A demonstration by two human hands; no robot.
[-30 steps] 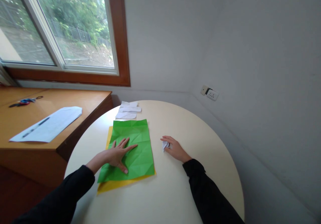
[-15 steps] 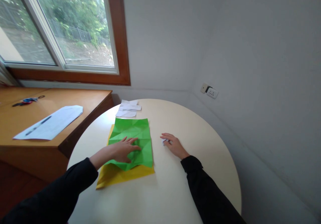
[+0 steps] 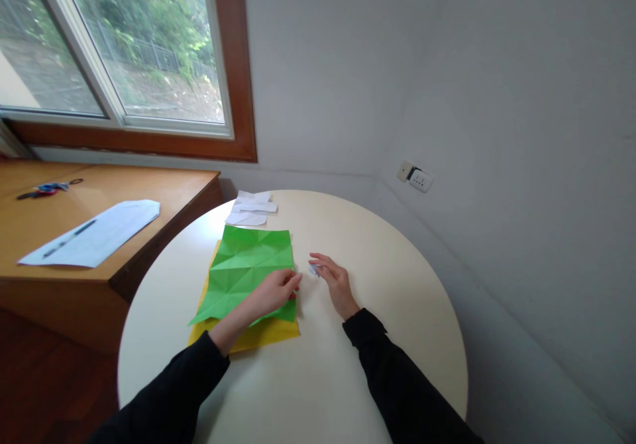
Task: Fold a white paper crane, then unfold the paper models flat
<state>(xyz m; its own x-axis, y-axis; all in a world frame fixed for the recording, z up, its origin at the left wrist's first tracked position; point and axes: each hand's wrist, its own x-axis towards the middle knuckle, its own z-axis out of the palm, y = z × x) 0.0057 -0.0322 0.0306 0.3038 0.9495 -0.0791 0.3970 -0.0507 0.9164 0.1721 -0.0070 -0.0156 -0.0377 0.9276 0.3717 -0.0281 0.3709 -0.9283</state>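
Moved: left hand (image 3: 272,291) slid right to green sheet's (image 3: 243,268) right edge, fingers flat on it | right hand (image 3: 332,277) pinches small white scrap (image 3: 313,270), just right of sheet | sheet's long axis near-far on table (image 3: 348,378), over yellow sheet (image 3: 268,331)

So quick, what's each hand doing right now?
Left hand: lies on the right edge of the green paper, fingers loosely curled, gripping nothing clearly.
Right hand: fingers closed on a small white paper scrap.
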